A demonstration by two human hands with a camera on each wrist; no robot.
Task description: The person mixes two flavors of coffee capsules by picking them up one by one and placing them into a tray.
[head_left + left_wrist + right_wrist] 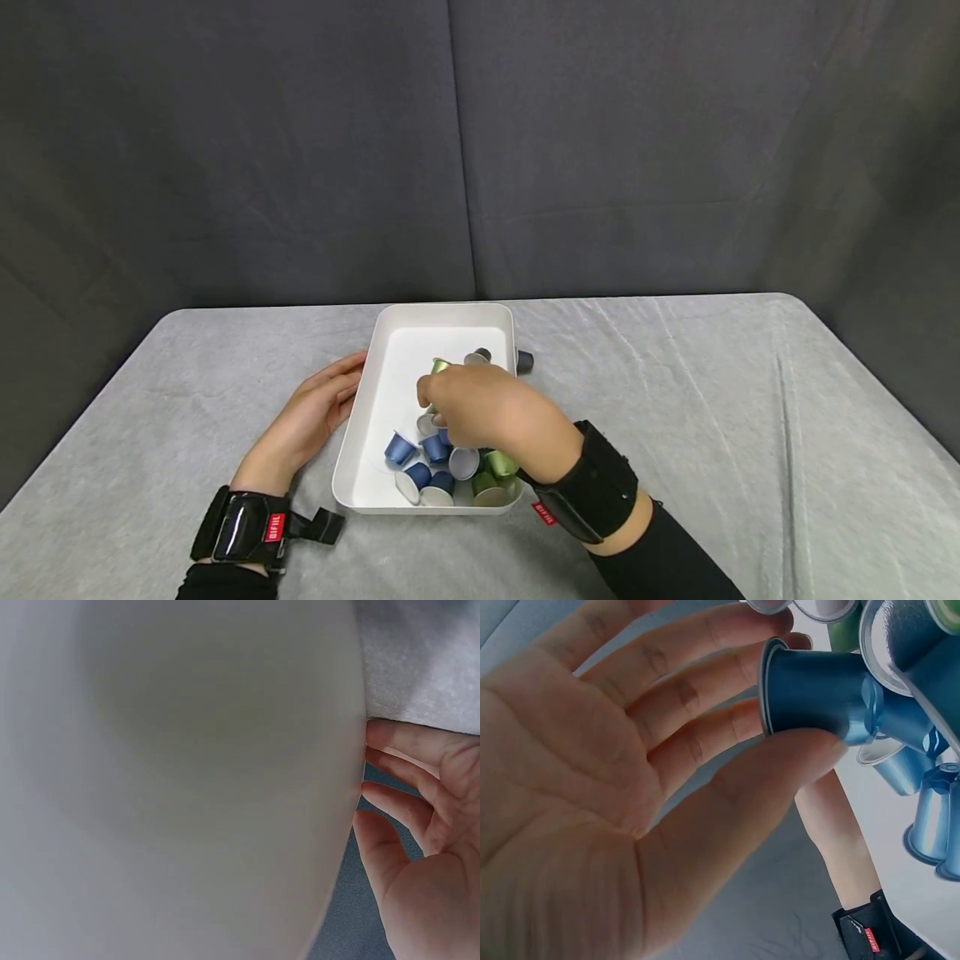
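Head view: right hand (480, 408) is over the white tray (450, 321), among blue, green and grey capsules piled at its near end; one dark capsule (524, 362) sits outside by the far right rim. Grey cloth (712, 400) covers the table, dark curtain behind. Left wrist view: left hand (420, 825), fingers straight, touches the tray's left wall (225, 750). Right wrist view: thumb and fingers pinch a blue capsule (817, 694).

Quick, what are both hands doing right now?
Left hand: open, straight fingers resting against the white tray.
Right hand: pinching a dark blue capsule over the tray.
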